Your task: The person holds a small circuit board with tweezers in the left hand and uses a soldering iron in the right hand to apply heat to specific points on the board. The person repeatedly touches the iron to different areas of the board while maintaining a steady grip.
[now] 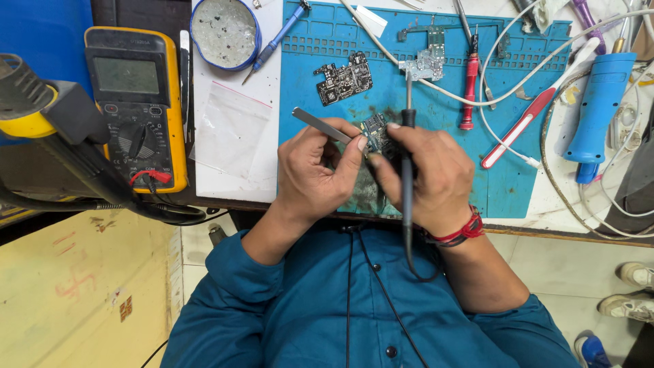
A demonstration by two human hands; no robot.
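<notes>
Over the blue silicone work mat (327, 41) at the bench edge, the person's left hand (315, 170) is pinching a pair of flat steel tweezers (320, 125), fingers closed narrowly around them, the tips pointing toward a small dark circuit board (375, 131). The right hand (429, 178) is gripping a slim black soldering iron (407, 136) upright, its cord trailing down over the blue shirt, and is also steadying the small board between thumb and fingers. Both tools are meeting at that board, so the work on it is looking mid-way rather than finished; whether any joint is already made is too small to tell. Two more bare boards, a dark one (345, 79) and a pale one (424, 63), are lying untouched higher on the mat, beside a red-handled screwdriver (469, 85). A yellow multimeter (138, 102) is sitting well to the left.
</notes>
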